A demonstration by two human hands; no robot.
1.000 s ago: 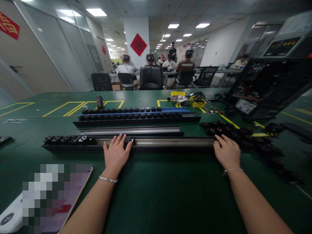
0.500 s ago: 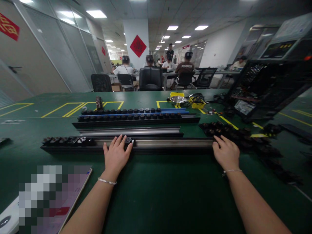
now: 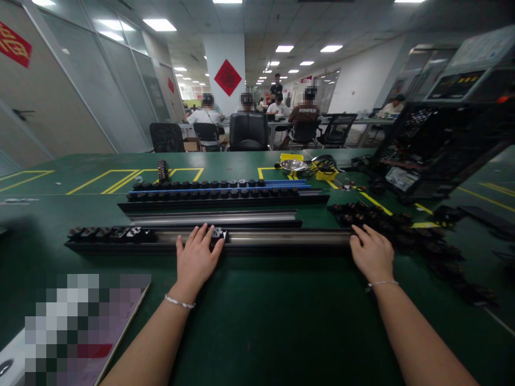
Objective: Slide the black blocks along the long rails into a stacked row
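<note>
A long black rail (image 3: 289,238) with a shiny metal channel lies across the table in front of me. My left hand (image 3: 199,256) rests over its left half, fingers spread. Between its index finger and thumb shows a small black slider block (image 3: 219,234) in the channel, which the hand touches. At the rail's right end, my right hand (image 3: 373,249) holds the edge, thumb at the near side and fingers over the top. Several similar black blocks (image 3: 108,234) sit in a row at the rail's left end.
Behind lie a second metal rail (image 3: 217,217) and a rail lined with black blocks (image 3: 225,194). Loose black parts (image 3: 426,236) are strewn at right, near an opened computer case (image 3: 426,145). A metal bowl (image 3: 292,165) stands farther back. A tablet-like device (image 3: 124,321) lies front left.
My left hand has slid slightly right along the rail, and the slider block has moved right with it. My right hand stays at the rail's end.
</note>
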